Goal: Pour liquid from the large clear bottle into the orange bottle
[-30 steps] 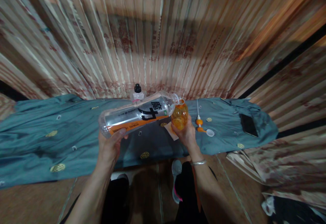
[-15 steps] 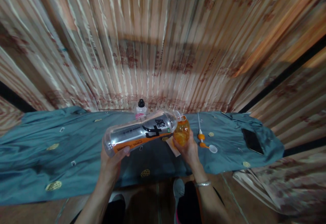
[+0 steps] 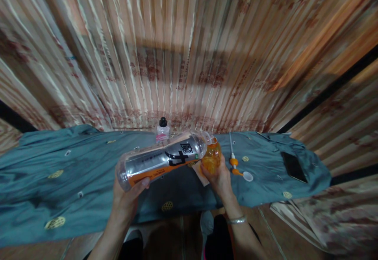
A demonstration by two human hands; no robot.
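Observation:
My left hand [image 3: 130, 193] is closed around the lower end of a large clear plastic bottle [image 3: 161, 157] with a silver and orange label. That bottle is tilted, its mouth up to the right, at the rim of a small orange see-through bottle [image 3: 211, 159]. My right hand [image 3: 220, 179] is wrapped round the orange bottle and keeps it roughly upright. Whether liquid is flowing between the two mouths is too small to tell. To the right of my right hand lies an orange and white pump head [image 3: 233, 162] with a long tube and a round white end.
A small clear bottle with a black cap and pink label [image 3: 162, 130] stands behind the large one. A flat pale piece [image 3: 201, 174] lies under my hands. A black phone [image 3: 293, 166] rests on the right of the blue-green cloth [image 3: 97, 165]. Curtains [image 3: 177, 47] hang behind.
The large bottle's base has shifted slightly down and left in view, with my left hand. The mouths stay together at the orange bottle. The whole view has tilted a little.

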